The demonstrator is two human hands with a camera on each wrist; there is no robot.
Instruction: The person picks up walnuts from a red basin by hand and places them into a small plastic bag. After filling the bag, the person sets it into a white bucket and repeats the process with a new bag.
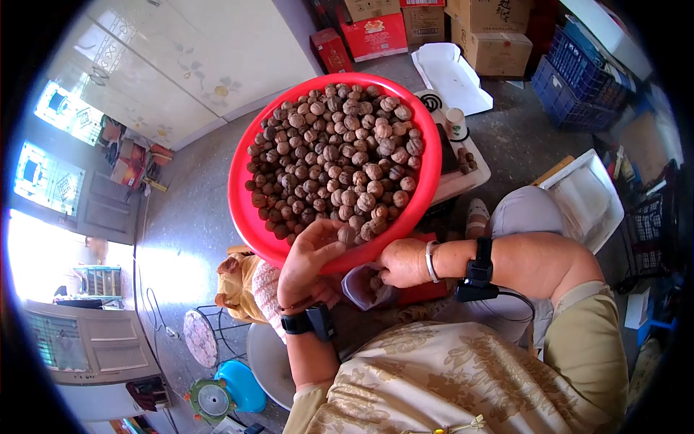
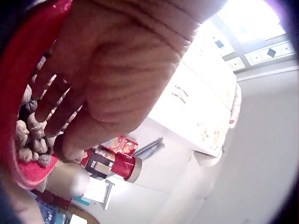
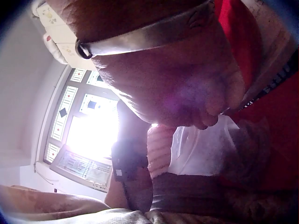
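A wide red plastic basin point(image 1: 241, 210) holds a heap of brown walnuts point(image 1: 325, 155). At its near rim my left hand point(image 1: 309, 257) reaches in, with a walnut point(image 1: 346, 235) between thumb and fingers. The left wrist view shows the same hand point(image 2: 117, 70) from the palm side, over more walnuts point(image 2: 36, 128). Just outside the rim, my right hand point(image 1: 406, 262) pinches the edge of a clear plastic bag point(image 1: 354, 286) with a few walnuts inside. In the right wrist view the right hand point(image 3: 187, 93) covers the top of that bag point(image 3: 205, 149).
Beyond the basin lies a white foam tray point(image 1: 452, 76), with a paper cup point(image 1: 455, 123) nearer. Cardboard boxes point(image 1: 499, 50) and blue crates point(image 1: 578, 79) stand at the back right. A round stool point(image 1: 202, 336) and a blue basin point(image 1: 242, 385) are at lower left.
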